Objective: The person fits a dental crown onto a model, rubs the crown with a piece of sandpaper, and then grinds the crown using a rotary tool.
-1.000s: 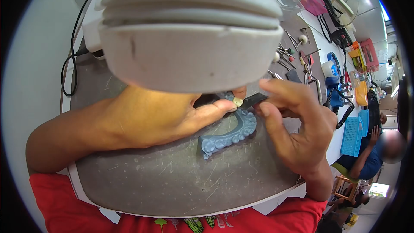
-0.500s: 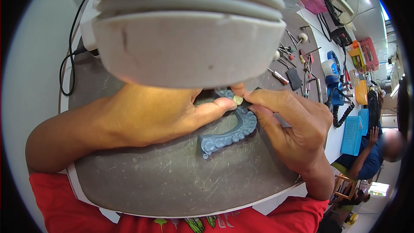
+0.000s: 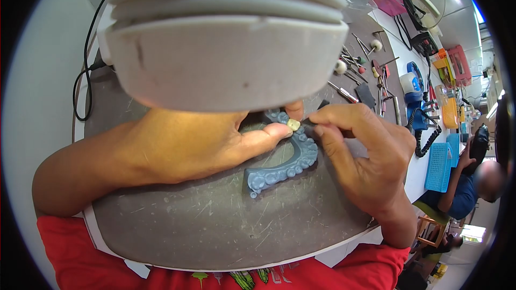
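Note:
A grey-blue dental arch model (image 3: 293, 165) with moulded teeth is in my left hand (image 3: 199, 142), its curved end pointing toward me. On the model sits a small cream tooth crown (image 3: 293, 124), with my left thumb against its near side and a fingertip behind it. My right hand (image 3: 365, 147) is just right of the crown, thumb and index finger pinched on a small dark strip (image 3: 308, 122) whose end lies close beside the crown. Part of my left hand is hidden beneath the lamp head.
A large white lamp or magnifier head (image 3: 228, 59) hangs over the hands. Several burs and polishing tips (image 3: 355, 67) lie at the back right with a dark square piece (image 3: 365, 95). Blue baskets (image 3: 438, 166) stand farther right, near a seated person (image 3: 461, 196).
My right hand's fingertips have drawn slightly right, away from the crown, and more of the dark strip shows. The model has shifted a little left. The seated person's arm has moved.

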The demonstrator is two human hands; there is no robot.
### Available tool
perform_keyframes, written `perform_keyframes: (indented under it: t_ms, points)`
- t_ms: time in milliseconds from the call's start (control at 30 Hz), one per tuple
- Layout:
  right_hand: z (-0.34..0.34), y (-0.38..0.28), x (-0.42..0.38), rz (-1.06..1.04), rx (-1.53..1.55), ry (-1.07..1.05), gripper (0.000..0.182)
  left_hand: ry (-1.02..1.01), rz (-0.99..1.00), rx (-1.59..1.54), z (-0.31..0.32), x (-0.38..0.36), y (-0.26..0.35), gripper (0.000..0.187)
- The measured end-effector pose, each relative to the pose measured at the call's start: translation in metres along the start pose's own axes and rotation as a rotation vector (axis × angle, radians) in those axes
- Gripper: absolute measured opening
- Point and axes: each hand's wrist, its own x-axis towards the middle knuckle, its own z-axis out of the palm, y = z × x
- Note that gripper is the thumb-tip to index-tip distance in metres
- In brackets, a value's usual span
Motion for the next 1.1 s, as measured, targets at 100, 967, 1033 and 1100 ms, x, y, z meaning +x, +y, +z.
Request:
perform_keyframes:
  t_ms: [100, 967, 1033, 1100]
  points:
    - [-0.001, 0.008, 0.003, 0.035, 0.008, 0.020, 0.023, 0.043, 0.034, -0.047, 0.003, 0.000, 0.001, 0.017]
    - [-0.067, 0.035, -0.145, 0.970, 0.139, 0.122, 0.041, 0.128, -0.123, -0.927, 0.002, -0.003, 0.011, 0.019]
    - [-0.071, 0.034, -0.152, 0.975, 0.230, 0.170, 0.041, 0.131, -0.131, -0.885, 0.000, -0.003, 0.010, 0.020]
    - [-0.068, 0.040, -0.161, 0.880, 0.307, 0.517, 0.041, 0.100, -0.092, -0.814, -0.002, -0.002, 0.009, 0.021]
